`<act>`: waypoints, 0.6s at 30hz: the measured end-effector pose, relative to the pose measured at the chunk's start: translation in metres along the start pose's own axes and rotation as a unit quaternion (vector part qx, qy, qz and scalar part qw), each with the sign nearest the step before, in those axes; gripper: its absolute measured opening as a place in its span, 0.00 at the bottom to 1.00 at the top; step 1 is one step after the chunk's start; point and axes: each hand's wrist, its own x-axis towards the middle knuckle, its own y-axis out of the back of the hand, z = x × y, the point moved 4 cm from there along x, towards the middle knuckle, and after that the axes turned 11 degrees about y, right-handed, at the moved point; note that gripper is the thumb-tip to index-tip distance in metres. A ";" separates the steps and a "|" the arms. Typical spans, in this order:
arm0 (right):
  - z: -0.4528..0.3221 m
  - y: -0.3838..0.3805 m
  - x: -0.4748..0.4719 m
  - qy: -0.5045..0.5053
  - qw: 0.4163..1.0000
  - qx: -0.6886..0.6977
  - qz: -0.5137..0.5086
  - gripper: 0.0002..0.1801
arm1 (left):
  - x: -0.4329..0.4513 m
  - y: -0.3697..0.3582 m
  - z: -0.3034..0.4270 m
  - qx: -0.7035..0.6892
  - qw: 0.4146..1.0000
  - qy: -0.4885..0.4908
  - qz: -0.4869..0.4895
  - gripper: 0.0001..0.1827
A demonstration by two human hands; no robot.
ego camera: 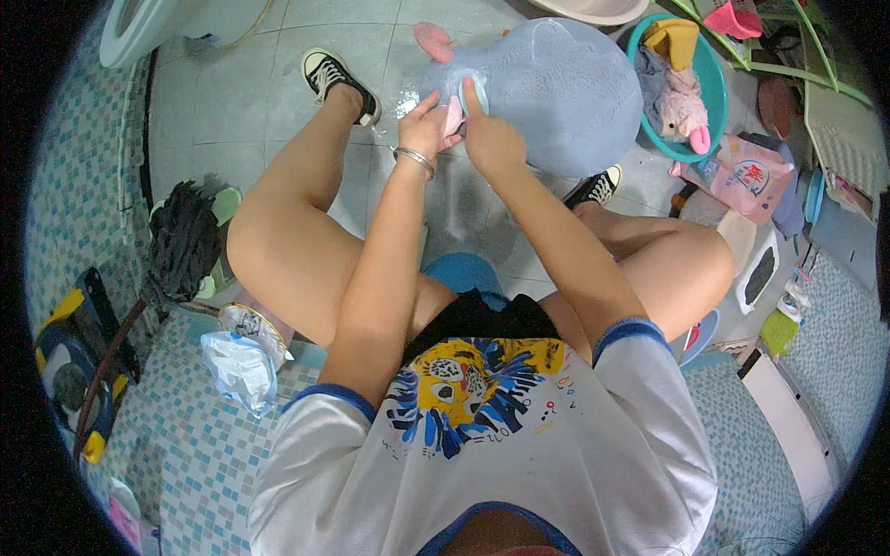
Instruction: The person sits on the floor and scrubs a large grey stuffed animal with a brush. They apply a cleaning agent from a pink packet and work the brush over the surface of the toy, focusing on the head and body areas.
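Note:
A large blue-grey plush toy (567, 90) lies on the tiled floor before me, its surface wet-looking with some white foam. My left hand (423, 128), with a silver bangle at the wrist, holds a small pink piece of the toy or cloth (453, 117); which of the two I cannot tell. My right hand (492, 135) is shut on a pale green-and-white scrub brush or soap bar (474, 96), pressed on the plush near its left end, the index finger laid along it. A pink rounded part (433, 42) sticks out beyond the plush's far left side.
At the right stands a teal basin (723, 104) with a pink plush toy and cloths. Beside it lies a pink detergent bag (754, 177). A beige basin (598, 8) is at the top, a black mop head (182, 243) at the left. A blue stool or bucket (462, 272) is beneath me.

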 end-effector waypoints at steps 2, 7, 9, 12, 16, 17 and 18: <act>-0.001 -0.003 0.009 -0.002 1.000 -0.001 0.001 0.35 | 0.010 0.003 0.001 0.056 0.997 -0.045 0.009 0.25; -0.007 -0.012 -0.017 0.053 0.993 -0.081 0.063 0.33 | 0.012 0.003 0.012 0.127 0.978 -0.132 0.097 0.32; -0.001 -0.010 -0.011 0.027 0.999 -0.039 0.006 0.33 | 0.000 0.000 0.022 0.210 0.956 -0.154 0.135 0.33; 0.002 0.014 0.028 0.039 0.996 -0.060 0.046 0.36 | 0.019 0.006 0.011 0.203 0.968 -0.127 0.074 0.35; 0.010 0.029 0.063 0.022 0.984 -0.095 0.148 0.39 | 0.014 0.002 0.015 0.142 0.985 -0.087 0.032 0.36; 0.008 0.021 0.054 0.051 0.985 -0.073 0.147 0.37 | 0.016 0.002 0.015 0.112 0.990 -0.083 0.030 0.36; 0.004 0.007 0.034 0.085 0.985 -0.053 0.143 0.35 | 0.017 0.003 0.015 0.076 0.993 -0.080 0.030 0.36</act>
